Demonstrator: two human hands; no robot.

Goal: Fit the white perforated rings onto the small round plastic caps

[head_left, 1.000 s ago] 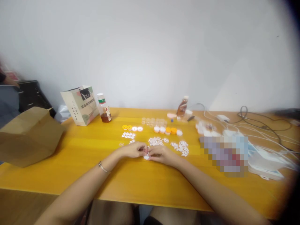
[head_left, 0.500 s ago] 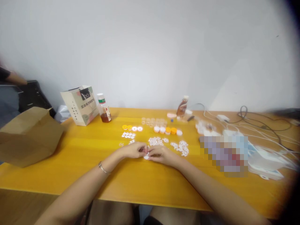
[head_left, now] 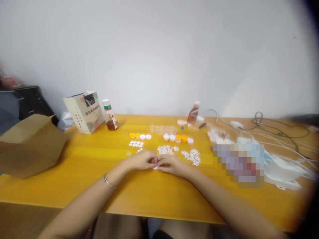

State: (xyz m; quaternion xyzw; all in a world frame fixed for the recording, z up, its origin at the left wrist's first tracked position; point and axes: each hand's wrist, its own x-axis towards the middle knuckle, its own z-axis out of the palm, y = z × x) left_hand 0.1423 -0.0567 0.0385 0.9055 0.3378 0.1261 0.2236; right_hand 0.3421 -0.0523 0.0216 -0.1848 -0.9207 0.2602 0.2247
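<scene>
My left hand (head_left: 144, 160) and my right hand (head_left: 172, 165) meet at the middle of the table, fingertips pinched together. Between them is a small white plastic piece (head_left: 156, 168), mostly covered by the fingers, so its exact kind is unclear. Just beyond my right hand lie flat white cut-out plastic pieces (head_left: 165, 150), with a second pile (head_left: 194, 156) to the right. Small white knobbed parts (head_left: 136, 143) stand in rows past my left hand. Farther back are yellow and white ring-shaped caps (head_left: 138, 135), a row of orange and white round lids (head_left: 178, 138), and clear little cups (head_left: 161, 129).
On the left stand a brown paper bag (head_left: 30, 146), a printed gift bag (head_left: 87, 113) and a bottle of dark liquid (head_left: 111, 118). Another bottle (head_left: 193, 114) is at the back. Cables (head_left: 276, 129) and white plastic packaging (head_left: 284, 172) cover the right side.
Both hands stay in place; the fingers have closed in slightly, and less of the white piece shows. At the far left, another person's arm has moved out of sight.
</scene>
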